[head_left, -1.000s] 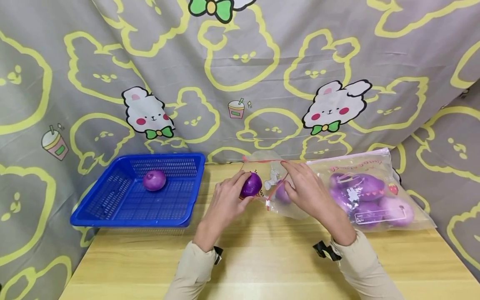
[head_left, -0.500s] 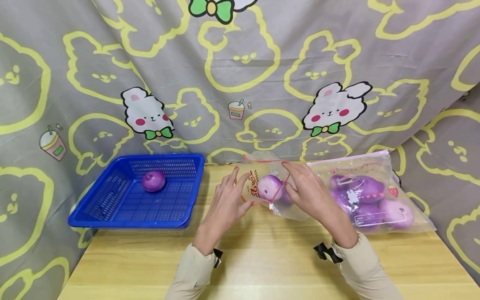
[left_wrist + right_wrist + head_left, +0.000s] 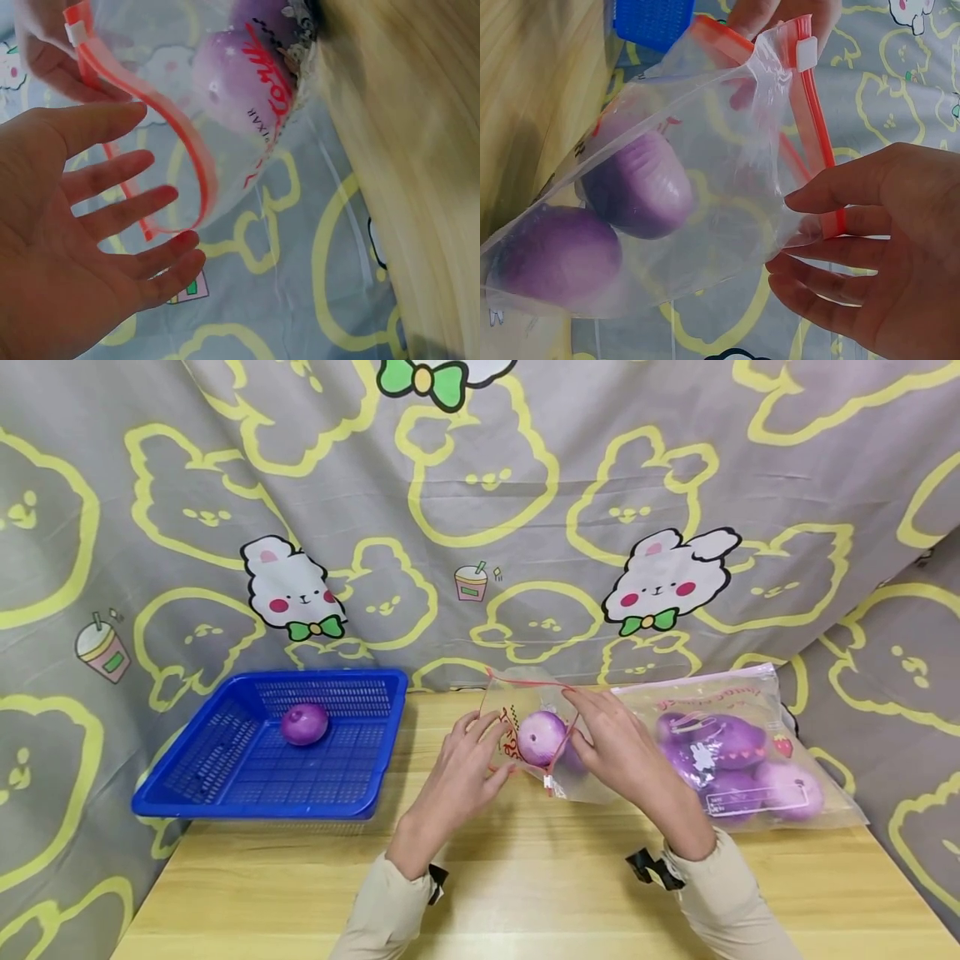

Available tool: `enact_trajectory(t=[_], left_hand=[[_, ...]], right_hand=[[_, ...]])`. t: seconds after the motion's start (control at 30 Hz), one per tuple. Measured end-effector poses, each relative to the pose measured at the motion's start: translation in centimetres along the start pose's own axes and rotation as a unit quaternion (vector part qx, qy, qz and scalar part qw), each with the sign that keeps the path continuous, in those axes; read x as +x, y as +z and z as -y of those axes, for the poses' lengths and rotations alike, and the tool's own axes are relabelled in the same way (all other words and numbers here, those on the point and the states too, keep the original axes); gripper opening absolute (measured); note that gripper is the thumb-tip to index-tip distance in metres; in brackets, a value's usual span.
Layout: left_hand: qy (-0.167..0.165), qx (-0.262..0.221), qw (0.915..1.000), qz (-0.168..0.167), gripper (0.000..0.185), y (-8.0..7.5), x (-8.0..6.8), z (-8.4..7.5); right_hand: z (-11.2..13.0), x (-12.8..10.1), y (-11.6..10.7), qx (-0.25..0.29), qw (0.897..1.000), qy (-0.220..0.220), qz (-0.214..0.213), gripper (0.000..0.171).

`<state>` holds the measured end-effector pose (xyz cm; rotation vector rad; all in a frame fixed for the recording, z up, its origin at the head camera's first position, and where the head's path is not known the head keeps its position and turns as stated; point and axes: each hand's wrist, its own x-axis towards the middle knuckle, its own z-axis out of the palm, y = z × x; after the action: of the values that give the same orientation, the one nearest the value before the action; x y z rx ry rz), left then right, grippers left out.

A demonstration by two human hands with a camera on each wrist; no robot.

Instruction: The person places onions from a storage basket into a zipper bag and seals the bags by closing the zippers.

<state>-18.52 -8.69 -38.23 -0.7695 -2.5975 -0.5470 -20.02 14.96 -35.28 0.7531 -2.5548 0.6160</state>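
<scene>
A: Grip check. Right hand (image 3: 618, 747) pinches the red zip edge of the small clear bag (image 3: 536, 739) between thumb and fingers, holding the mouth up; the right wrist view shows the plastic gathered at the fingertips (image 3: 802, 232).

B: Left hand (image 3: 457, 772)?

A: Fingers straight and spread, holding nothing, palm just beside the left side of the bag mouth. From the left wrist view I cannot tell whether the fingertips (image 3: 176, 244) touch the zip strip.

B: Contents?

A: One purple onion (image 3: 542, 737) sits just inside the mouth; a second onion (image 3: 551, 259) lies deeper in, nearly hidden in the head view.

B: Surroundings?

A: The bag rests on the wooden table (image 3: 525, 877), centre far. To its right lies a larger printed bag (image 3: 738, 752) with several purple onions. At far left stands a blue basket (image 3: 225, 781) with a single onion (image 3: 303, 724). A cartoon-rabbit cloth (image 3: 480, 510) hangs behind.
</scene>
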Motion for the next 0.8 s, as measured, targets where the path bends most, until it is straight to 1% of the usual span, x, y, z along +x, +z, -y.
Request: enact_trajectory(t=[0.17, 0.23, 0.43, 0.53, 0.63, 0.8], left_hand=[[0.002, -0.014, 0.9999, -0.004, 0.036, -0.9, -0.1, 0.1], [0.003, -0.025, 0.9996, -0.016, 0.032, -1.5, -0.1, 0.4], [0.009, -0.051, 0.9963, -0.068, 0.026, -3.0, -0.2, 1.7], [0.01, -0.066, 0.9943, -0.082, 0.026, -3.5, -0.3, 2.4], [-0.002, -0.069, 0.9935, -0.09, 0.028, -3.9, -0.4, 3.3], [-0.04, -0.062, 0.9926, -0.097, 0.031, -4.5, -0.6, 4.7]], right_hand=[[-0.1, -0.2, 0.1, -0.004, 1.0, 0.004, 0.0, 0.053], [-0.1, -0.3, 0.2, -0.005, 1.0, 0.006, 0.003, 0.052], [-0.1, -0.4, 0.6, -0.006, 1.0, 0.008, 0.009, 0.051], [-0.1, -0.3, 0.7, -0.005, 1.0, 0.004, 0.004, 0.051], [-0.1, -0.2, 0.8, -0.004, 1.0, -0.003, -0.004, 0.051], [-0.2, 0.1, 0.8, -0.004, 1.0, -0.016, -0.012, 0.049]])
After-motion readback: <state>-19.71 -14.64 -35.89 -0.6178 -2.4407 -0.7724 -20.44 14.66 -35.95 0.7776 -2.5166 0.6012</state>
